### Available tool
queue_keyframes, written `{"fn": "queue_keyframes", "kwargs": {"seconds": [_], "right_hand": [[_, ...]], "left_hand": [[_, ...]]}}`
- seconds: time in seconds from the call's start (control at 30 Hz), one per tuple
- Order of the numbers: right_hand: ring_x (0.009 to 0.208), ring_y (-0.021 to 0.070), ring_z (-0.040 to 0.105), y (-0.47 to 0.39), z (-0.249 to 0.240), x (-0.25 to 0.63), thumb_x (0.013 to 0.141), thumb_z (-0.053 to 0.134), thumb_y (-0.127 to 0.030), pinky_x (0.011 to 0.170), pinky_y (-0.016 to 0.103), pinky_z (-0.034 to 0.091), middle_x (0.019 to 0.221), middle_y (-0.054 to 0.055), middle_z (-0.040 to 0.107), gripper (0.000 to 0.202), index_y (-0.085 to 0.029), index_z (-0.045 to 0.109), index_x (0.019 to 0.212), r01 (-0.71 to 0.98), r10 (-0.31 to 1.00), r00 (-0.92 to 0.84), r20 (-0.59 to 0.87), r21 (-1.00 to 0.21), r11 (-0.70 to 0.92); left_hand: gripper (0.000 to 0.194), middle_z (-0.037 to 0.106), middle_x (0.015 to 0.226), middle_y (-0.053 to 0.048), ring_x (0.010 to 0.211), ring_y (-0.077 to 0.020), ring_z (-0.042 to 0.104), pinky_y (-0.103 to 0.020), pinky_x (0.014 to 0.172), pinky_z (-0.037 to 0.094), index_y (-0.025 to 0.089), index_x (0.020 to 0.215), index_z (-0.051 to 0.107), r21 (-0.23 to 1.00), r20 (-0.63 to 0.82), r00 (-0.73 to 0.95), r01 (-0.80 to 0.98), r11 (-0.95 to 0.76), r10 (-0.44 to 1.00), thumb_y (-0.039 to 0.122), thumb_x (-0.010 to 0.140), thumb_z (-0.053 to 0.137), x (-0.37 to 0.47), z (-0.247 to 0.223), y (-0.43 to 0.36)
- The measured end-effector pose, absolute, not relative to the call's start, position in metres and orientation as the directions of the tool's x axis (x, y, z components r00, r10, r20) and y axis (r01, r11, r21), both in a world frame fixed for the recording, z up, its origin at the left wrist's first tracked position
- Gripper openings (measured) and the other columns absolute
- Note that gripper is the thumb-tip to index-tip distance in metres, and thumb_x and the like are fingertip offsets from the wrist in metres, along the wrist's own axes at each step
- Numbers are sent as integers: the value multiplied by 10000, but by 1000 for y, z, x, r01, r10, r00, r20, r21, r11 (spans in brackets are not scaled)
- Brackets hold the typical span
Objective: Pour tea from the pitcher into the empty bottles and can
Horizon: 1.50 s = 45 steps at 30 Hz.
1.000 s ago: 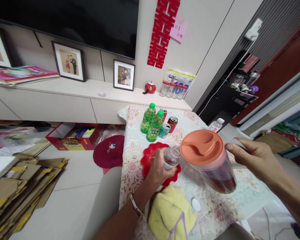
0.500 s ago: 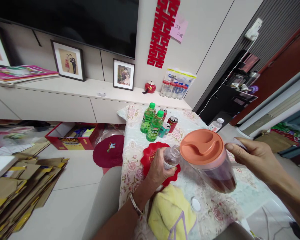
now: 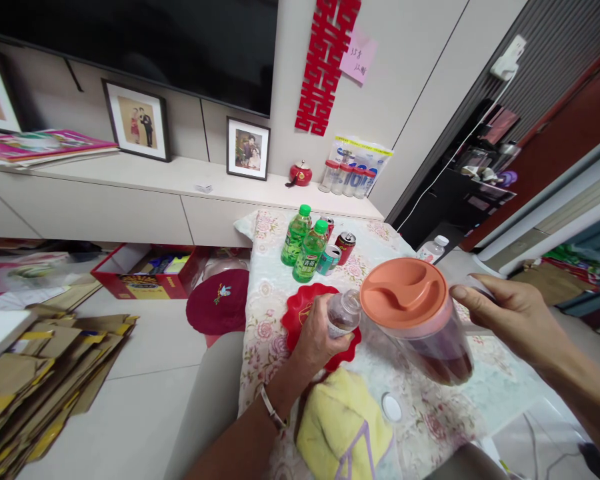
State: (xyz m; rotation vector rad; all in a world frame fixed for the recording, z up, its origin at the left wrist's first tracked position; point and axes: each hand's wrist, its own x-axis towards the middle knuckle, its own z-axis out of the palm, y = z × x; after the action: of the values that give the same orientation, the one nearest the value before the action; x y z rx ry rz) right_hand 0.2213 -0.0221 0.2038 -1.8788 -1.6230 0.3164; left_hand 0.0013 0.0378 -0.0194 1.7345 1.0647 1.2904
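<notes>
Clearly — left grip (image 3: pixel 314 337) round bottle (image 3: pixel 343 315) — wall strip (image 3: pixel 324 67) reads 囍

The red strip (image 3: pixel 326 67) bears double-happiness characters; the pink note (image 3: pixel 359 57), a handwritten "35"; the nearer green bottle (image 3: pixel 310 257), "青梅"; the bag (image 3: pixel 364 153), partly hidden blue numerals.

This place is a home, most probably its living room. In the upper left of the frame there is a large dark television (image 3: pixel 130 43), and below it framed photographs (image 3: pixel 249 148) of couples stand on a long pale cabinet (image 3: pixel 80 200). Red paper characters (image 3: pixel 325 67) decorate the wall (image 3: pixel 405 53) at the top centre. In the lower middle, a flowered tablecloth (image 3: pixel 263 297) also looks domestic.
</notes>
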Motion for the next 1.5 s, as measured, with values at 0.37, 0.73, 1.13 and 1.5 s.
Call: {"fn": "queue_keyframes", "kwargs": {"seconds": [0.37,0.73,1.13,1.5], "right_hand": [[553,128,312,-23,204,223,672,690,-828,496,263,260,592,-43,319,658,-228,457,533,805,954,204,219,-593,-36],[557,128,316,-24,204,223,692,714,-787,494,260,276,601,-42,312,642,-226,445,536,802,955,194,224,-597,-23],[568,134,338,-24,205,223,682,709,-805,498,257,304,597,-35,345,644,-215,499,535,807,956,200,216,-589,-35],[538,128,328,-24,208,218,671,709,-801,487,256,283,574,-40,325,648,-224,462,510,811,952,195,236,-584,-21]], "left_hand": [[677,702,1136,-93,1036,-305,736,-452,889,634,234,1246,512,877,422,129,191,-440,897,224,627,786,2,-23,39],[696,678,1225,-116,1144,-325,706,-466,981,606,265,1269,476,905,361,172,170,-389,917,208,648,784,0,-20,37],[684,688,1202,-120,1130,-340,705,-481,1002,597,254,1256,487,900,358,160,202,-385,920,214,638,779,1,-17,37],[686,678,1229,-113,1157,-338,699,-478,1016,591,278,1262,482,909,350,168,177,-378,921,219,645,774,1,-19,37]]}}
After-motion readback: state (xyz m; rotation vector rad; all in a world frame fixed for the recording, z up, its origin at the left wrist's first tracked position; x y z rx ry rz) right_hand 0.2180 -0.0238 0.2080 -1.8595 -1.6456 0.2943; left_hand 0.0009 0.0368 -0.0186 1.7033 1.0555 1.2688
